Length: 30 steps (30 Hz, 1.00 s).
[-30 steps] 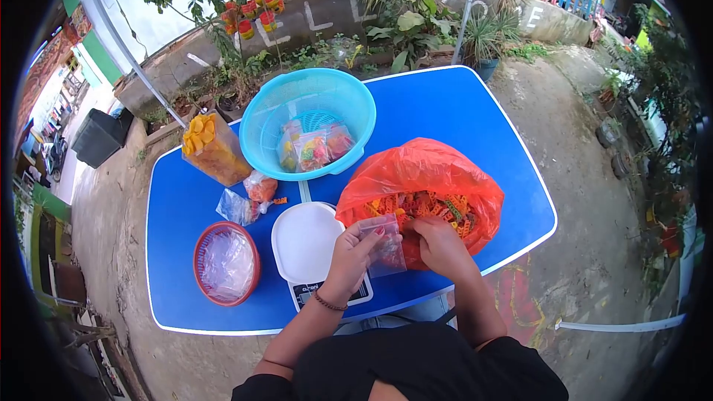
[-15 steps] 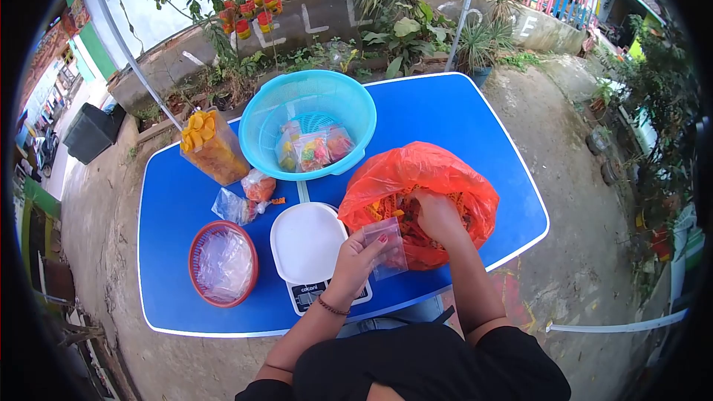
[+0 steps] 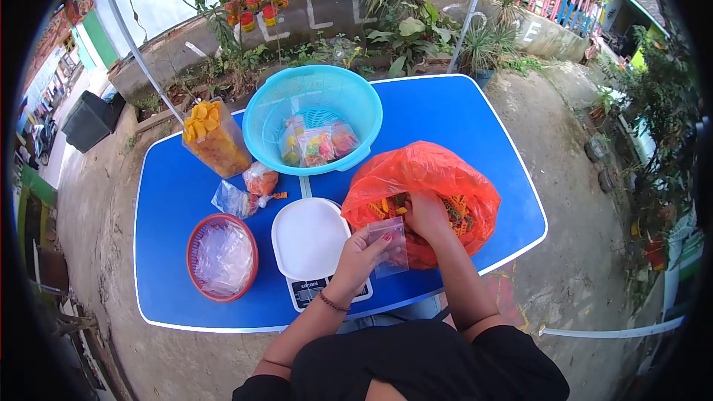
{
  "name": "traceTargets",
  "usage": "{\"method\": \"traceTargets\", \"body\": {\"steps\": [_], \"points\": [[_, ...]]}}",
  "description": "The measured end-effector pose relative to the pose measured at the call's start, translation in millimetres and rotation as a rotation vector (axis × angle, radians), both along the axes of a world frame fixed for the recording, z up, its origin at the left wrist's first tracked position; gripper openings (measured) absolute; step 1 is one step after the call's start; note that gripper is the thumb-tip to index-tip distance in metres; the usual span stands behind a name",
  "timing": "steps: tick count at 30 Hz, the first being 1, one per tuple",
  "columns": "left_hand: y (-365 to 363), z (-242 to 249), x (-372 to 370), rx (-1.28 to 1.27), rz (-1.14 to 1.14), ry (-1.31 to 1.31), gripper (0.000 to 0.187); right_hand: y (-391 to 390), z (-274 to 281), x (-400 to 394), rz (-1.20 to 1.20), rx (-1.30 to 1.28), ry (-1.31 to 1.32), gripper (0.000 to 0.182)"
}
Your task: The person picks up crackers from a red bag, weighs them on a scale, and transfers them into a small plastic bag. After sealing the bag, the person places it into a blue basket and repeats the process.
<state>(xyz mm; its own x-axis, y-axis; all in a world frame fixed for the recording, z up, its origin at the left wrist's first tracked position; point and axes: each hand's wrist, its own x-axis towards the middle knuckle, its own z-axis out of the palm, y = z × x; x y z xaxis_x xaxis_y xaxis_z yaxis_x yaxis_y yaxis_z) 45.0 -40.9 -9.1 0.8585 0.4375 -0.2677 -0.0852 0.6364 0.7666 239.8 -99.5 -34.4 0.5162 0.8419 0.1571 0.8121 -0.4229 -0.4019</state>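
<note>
One clear bag (image 3: 394, 251) pinched by left hand (image 3: 362, 252) between thumb and fingers; right hand (image 3: 427, 217) inside red bag (image 3: 405, 169), finger state not determinable.

We are holding a small see-through plastic bag (image 3: 394, 256) upright, in front of the near left side of a crinkled red plastic bag (image 3: 453, 167). That larger bag is gaping wide, and we are reaching in among ridged orange, yellow and green pieces (image 3: 459, 215) that are lying loosely inside.
</note>
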Motion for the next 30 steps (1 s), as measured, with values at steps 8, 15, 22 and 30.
{"method": "traceTargets", "body": {"steps": [8,15,22,30], "points": [[-3,-4,-3,0.021,0.002,0.008,0.034,2,0,4,0.033,-0.155,0.028,0.047],[-1,0,-1,-0.008,0.021,0.022,0.032,-16,9,6,0.021,0.068,0.153,0.034],[0,-11,4,0.096,0.112,0.000,0.025,-38,43,-6,0.051,0.383,0.421,0.029],[-1,-3,3,0.368,0.107,0.027,0.025,-48,40,-22,0.207,0.687,0.850,0.021]]}}
